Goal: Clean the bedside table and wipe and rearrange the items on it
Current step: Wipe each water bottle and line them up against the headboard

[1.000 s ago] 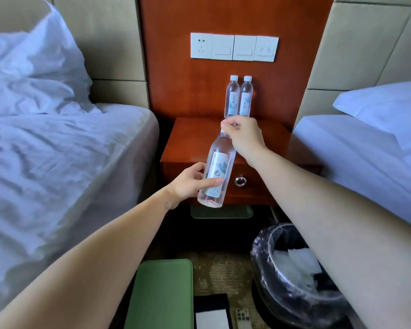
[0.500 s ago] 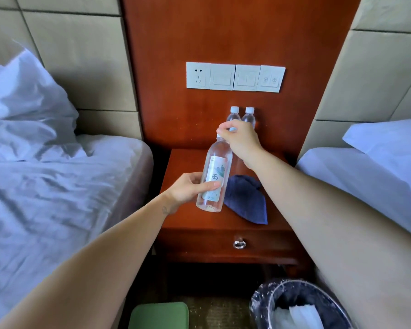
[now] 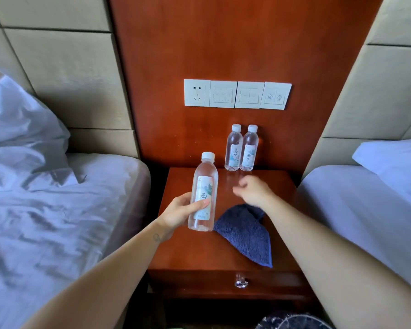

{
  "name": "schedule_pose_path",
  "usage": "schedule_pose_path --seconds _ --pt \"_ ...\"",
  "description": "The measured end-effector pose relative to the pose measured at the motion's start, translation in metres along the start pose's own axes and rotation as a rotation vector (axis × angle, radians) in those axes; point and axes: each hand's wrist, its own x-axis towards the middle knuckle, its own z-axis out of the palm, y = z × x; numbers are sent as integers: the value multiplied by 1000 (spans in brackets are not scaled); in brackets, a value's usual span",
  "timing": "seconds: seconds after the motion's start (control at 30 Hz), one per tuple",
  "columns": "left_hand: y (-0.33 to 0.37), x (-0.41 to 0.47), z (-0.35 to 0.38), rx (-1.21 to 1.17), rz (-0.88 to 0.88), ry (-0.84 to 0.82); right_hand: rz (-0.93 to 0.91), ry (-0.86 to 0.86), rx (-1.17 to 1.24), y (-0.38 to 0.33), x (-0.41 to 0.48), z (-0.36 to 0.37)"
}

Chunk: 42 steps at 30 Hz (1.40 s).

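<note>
Left hand (image 3: 178, 213) grips water bottle (image 3: 203, 191); blurred right hand (image 3: 254, 189) hangs loosely curled, empty, over cloth (image 3: 244, 231).

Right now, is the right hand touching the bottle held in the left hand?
Apart. The head view shows bare table wood between the right hand and the bottle; only the left hand grips it.

A single wide-angle head-worn view looks forward and steeply down from behind both forearms (image 3: 330, 252), close above the reddish-brown wooden bedside table (image 3: 199, 255). Beyond the fingers (image 3: 242, 189) stands the row of white wall switch plates (image 3: 237, 95). A rumpled white-sheeted bed (image 3: 57, 210) lies left of them and a smooth white-sheeted bed (image 3: 365, 200) right.
</note>
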Motion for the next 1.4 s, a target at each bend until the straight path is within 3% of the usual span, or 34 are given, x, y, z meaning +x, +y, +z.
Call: schedule_pose_path --seconds 0.03,0.1,0.17,0.27,0.47,0.53,0.67,0.8,0.9,1.1,1.3,1.4 --pt "-4 1 -3 -5 -4 4 59 -93 -180 19 -3 11" --pt "-10 0 -7 8 -8 3 114 -199 -283 44 -13 30" --pt "-11 0 -10 25 -4 -7 138 -109 -146 53 -17 38" --pt "-10 -1 -11 43 -14 -26 332 55 185 53 -14 31" --pt "-8 -3 -8 36 7 -24 501 -129 323 61 -27 27" --pt "-8 -3 -7 21 4 -22 428 -65 349 63 -30 26" --pt "-9 1 -9 32 -17 -16 204 223 419 65 -31 11" --pt "-12 1 -8 35 -35 0 -15 217 508 57 -38 7" --pt "-12 2 -7 19 -26 11 -60 188 509 52 -40 10" --pt "-7 6 -2 -57 -9 2 -83 380 765 27 -35 -15" --pt "3 12 7 -139 47 39 -260 390 371 6 -30 -27" --pt "6 14 7 -124 58 29 -368 173 -122 -7 -27 -48"
